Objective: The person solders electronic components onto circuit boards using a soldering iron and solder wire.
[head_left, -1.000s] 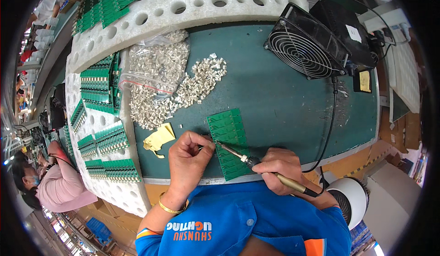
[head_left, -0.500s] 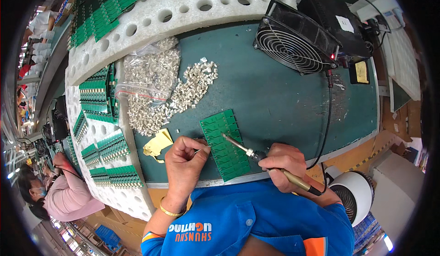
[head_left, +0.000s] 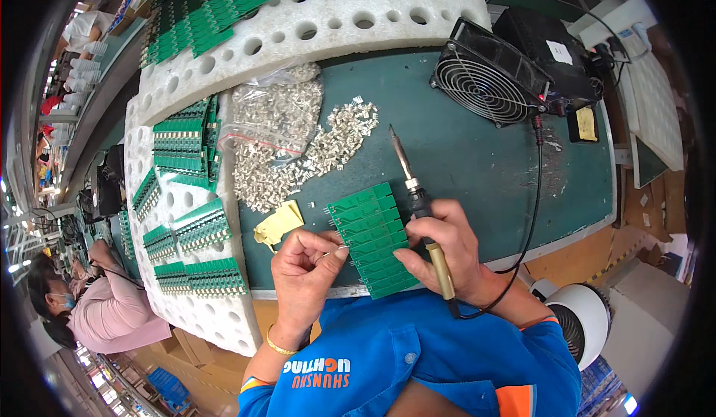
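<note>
A green circuit board panel (head_left: 373, 239) lies near the table's front edge, small pins sticking out along its left side. My left hand (head_left: 304, 268) is at that side, thumb and forefinger pinched on a thin silvery wire, its fingertips by the pins. In my right hand (head_left: 451, 249) is a soldering iron (head_left: 419, 201), its tip pointing away from me, off the board. My right thumb rests at the panel's right edge. A heap of small white pin connectors (head_left: 257, 180) spreads beyond my left hand, beside a clear bag (head_left: 276, 107) full of them.
White foam trays (head_left: 142, 130) at left and back carry several circuit boards. A black fan (head_left: 485, 81) and a black box (head_left: 541, 44) stand back right, by a yellow sponge (head_left: 587, 124). Yellow paper (head_left: 278, 223) lies near my left hand. Another person (head_left: 108, 301) sits far left.
The soldering iron has lifted off the board, its tip swinging up and away from me. My right hand has moved left to the board's edge. My left fingers remain pinched beside the board.
</note>
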A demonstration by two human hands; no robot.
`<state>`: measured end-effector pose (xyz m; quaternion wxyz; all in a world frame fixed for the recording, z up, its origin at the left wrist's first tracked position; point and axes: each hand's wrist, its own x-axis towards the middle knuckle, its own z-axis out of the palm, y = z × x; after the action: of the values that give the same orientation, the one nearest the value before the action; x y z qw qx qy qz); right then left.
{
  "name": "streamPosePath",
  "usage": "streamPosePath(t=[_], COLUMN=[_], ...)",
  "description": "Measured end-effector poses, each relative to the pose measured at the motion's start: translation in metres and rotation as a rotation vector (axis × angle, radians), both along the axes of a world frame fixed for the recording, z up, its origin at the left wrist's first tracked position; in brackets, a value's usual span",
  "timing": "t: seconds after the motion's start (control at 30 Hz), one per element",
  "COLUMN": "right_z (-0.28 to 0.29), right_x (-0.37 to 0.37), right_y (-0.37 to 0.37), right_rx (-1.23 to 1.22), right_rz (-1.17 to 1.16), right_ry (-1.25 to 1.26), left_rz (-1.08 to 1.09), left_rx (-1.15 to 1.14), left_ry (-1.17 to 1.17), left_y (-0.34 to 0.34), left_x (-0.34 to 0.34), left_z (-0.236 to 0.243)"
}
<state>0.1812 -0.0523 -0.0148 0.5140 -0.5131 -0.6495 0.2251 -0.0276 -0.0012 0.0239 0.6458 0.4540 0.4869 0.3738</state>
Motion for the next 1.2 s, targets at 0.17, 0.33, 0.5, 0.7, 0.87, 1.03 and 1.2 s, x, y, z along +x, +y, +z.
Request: streamPosePath(t=[0.17, 0.33, 0.5, 0.7, 0.87, 1.03, 1.2], right_z=[0.007, 0.008, -0.002, -0.002, 0.004, 0.001, -0.010], right_x=[-0.013, -0.018, -0.017, -0.014, -0.012, 0.003, 0.012], right_y=[0.005, 0.005, 0.003, 0.001, -0.004, -0.012, -0.017], right_rx=[0.084, 0.096, 0.105, 0.072, 0.036, 0.064, -0.008], right_rz=[0.006, 0.011, -0.004, -0.014, -0.033, -0.115, -0.150], right_ry=[-0.060, -0.008, -0.042, 0.004, 0.114, 0.104, 0.125], left_rz=[0.056, 0.000, -0.005, -0.001, 0.036, 0.101, 0.066], left_rx=[-0.013, 0.155, 0.199, 0.197, 0.057, 0.052, 0.104], left_ry=[-0.069, -0.092, -0.073, -0.051, -0.133, 0.028, 0.501], left_y=[-0.007, -0.013, -0.017, -0.018, -0.011, 0.002, 0.010], left_x=[-0.005, -0.012, -0.012, -0.007, -0.001, -0.010, -0.013], left_z=[0.004, -0.001, -0.002, -0.005, -0.007, -0.016, -0.014])
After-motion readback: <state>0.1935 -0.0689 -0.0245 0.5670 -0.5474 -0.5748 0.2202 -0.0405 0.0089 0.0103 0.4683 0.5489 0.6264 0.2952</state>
